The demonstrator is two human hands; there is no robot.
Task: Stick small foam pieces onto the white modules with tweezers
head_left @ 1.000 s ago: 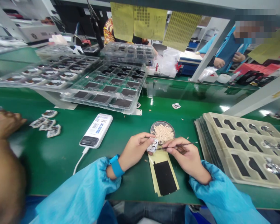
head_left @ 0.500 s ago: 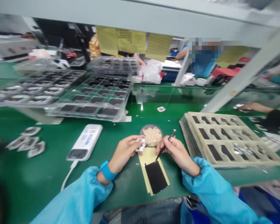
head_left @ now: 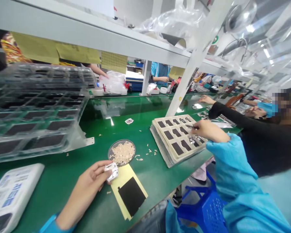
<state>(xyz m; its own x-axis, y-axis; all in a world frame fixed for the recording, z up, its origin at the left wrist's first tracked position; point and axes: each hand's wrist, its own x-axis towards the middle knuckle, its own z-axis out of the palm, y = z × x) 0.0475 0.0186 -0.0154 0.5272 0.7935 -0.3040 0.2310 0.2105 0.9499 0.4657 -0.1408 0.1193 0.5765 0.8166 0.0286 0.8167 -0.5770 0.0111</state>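
My left hand is closed on a small white plastic housing, pinched between thumb and fingers. It is just below a round dish filled with small beige pieces. To its right, a black sheet lies on yellow paper. My right hand reaches over the beige compartment tray, fingers closed around tweezers whose dark tip points into the upper right pockets. Shiny metallic parts sit in some pockets near it; what the tips touch is too small to tell.
Clear plastic trays stand on the left, behind a white handheld device. A white post rises behind the beige trays. A co-worker's dark sleeve reaches in at right, above a blue stool. Loose bits dot the table.
My right hand has moved from the black sheet to the compartment tray with the tweezers. My left hand still holds the white housing. The view has swung to the right.
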